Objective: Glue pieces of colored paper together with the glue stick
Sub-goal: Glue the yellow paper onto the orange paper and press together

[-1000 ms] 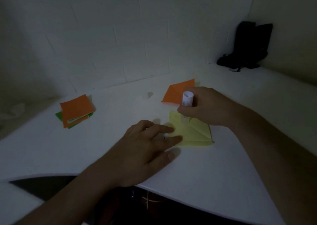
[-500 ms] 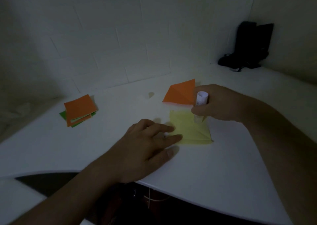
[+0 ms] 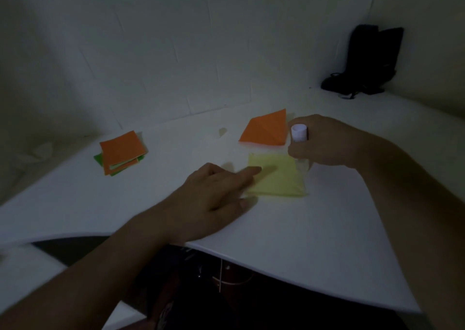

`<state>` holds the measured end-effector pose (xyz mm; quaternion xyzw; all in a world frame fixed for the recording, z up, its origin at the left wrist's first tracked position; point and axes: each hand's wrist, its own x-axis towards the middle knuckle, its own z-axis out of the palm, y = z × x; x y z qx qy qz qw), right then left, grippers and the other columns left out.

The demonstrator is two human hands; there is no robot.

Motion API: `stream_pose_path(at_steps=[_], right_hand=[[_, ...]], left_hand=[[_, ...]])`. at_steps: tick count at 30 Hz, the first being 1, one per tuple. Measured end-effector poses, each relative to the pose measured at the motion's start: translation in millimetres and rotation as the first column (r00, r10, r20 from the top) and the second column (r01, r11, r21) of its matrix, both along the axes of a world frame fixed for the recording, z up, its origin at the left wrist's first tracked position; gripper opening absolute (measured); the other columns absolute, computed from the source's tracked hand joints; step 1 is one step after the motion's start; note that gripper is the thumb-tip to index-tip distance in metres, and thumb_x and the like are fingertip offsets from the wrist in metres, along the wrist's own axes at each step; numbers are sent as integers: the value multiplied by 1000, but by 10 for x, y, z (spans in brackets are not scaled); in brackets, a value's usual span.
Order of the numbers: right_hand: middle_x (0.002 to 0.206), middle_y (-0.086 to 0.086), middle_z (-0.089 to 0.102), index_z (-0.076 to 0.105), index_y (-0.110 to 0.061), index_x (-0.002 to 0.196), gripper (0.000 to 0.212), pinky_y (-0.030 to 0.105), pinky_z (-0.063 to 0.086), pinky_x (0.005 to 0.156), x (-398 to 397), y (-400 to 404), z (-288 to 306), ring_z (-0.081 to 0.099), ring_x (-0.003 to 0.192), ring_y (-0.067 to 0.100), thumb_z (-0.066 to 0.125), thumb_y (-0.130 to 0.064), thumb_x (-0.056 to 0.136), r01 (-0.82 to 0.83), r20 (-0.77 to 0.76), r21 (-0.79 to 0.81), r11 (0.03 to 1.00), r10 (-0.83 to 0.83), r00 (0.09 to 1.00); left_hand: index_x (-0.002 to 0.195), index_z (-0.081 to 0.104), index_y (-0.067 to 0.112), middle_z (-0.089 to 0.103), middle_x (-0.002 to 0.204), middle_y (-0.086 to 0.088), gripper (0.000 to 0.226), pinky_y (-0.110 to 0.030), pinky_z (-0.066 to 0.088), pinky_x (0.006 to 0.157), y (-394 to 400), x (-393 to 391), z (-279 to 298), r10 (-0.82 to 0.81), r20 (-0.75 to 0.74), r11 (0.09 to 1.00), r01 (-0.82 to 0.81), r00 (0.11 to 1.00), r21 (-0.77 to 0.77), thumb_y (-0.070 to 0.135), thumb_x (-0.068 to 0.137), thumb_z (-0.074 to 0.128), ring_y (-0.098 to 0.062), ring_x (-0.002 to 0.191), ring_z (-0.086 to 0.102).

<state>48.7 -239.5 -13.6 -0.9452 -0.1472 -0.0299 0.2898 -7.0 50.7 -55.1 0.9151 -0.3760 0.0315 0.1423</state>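
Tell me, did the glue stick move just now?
Yes. The glue stick in the right hand slid rightward across the yellow paper, from near its left corner to its right edge.

My glue stick [image 3: 299,135] upright at yellow sheet's [image 3: 276,176] right edge, folded orange paper [image 3: 265,131] just behind, orange-green stack [image 3: 120,152] far left.

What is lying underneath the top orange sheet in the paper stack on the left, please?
Under the top orange sheet, edges of a pale sheet, another orange sheet and green paper show. Everything else is covered.
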Motion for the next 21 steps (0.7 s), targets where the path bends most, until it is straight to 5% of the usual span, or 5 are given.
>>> stream_pose_path(at_steps=[4,7,10,15,21], right_hand=[[68,-1,46,44,-15,65,33,31,32,56,-37,25,53,42,55,10,69,-18,86,31,28,58,998,-33,999],[68,-3,49,47,-14,65,30,29,36,57,-37,107,91,46,57,11,66,-16,87,51,121,232,971,-81,989],[72,3,49,46,-16,70,29,35,35,61,-43,258,45,45,63,16,64,-26,91,39,166,219,975,-77,983],[82,3,60,55,-16,83,28,33,39,64,-69,402,-78,56,73,16,63,-40,95,6,176,124,992,-28,984],[72,-1,56,45,-20,72,37,22,34,58,-66,457,-151,50,64,11,65,-40,95,-22,208,76,997,6,978]], left_hand=[[146,55,34,59,143,19,54,-35,30,112,-55,21,-9,-7,15,1000,7,1000,-7,56,104,30,-2,129,49],[121,74,32,68,131,21,54,-36,33,107,-164,48,-63,83,-11,983,-84,996,-165,56,101,31,-3,116,59],[108,79,37,71,122,25,42,-33,38,104,-206,87,-114,171,13,961,-164,985,-222,59,96,45,-8,103,64],[114,78,33,72,126,12,30,-37,46,93,-203,44,-172,130,211,984,-100,969,-149,42,96,56,-10,101,65],[126,70,31,58,143,13,38,-46,50,89,-184,-13,-185,94,214,996,-90,972,-30,43,101,45,-27,106,61]])
